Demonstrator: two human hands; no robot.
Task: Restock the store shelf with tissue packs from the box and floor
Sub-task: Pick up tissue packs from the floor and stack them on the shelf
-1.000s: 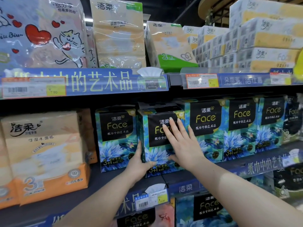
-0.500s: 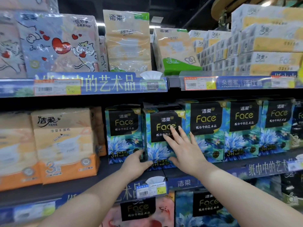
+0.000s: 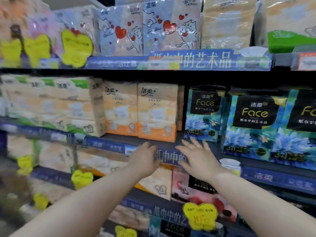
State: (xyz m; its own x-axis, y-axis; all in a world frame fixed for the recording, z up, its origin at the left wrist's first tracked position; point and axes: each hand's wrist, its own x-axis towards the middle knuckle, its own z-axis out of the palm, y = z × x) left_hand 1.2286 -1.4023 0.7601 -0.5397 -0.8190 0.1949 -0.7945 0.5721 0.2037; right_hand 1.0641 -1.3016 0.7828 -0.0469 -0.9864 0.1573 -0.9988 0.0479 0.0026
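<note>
We list store shelving [image 3: 126, 138], dark boards in tiers across the whole view. Blue printed edge strip [image 3: 205, 61] at 12 o'clock. Upper yellow butterfly-shaped tag [image 3: 76, 48] at 10 o'clock; lower yellow butterfly-shaped tag [image 3: 200, 216] at 6 o'clock. We cannot read the blurred area at 8 o'clock.

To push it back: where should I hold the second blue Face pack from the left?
Likely from the front: left hand on its exposed left side, right hand over the top. The Face pack stands upright, tight against its right neighbour.
</note>
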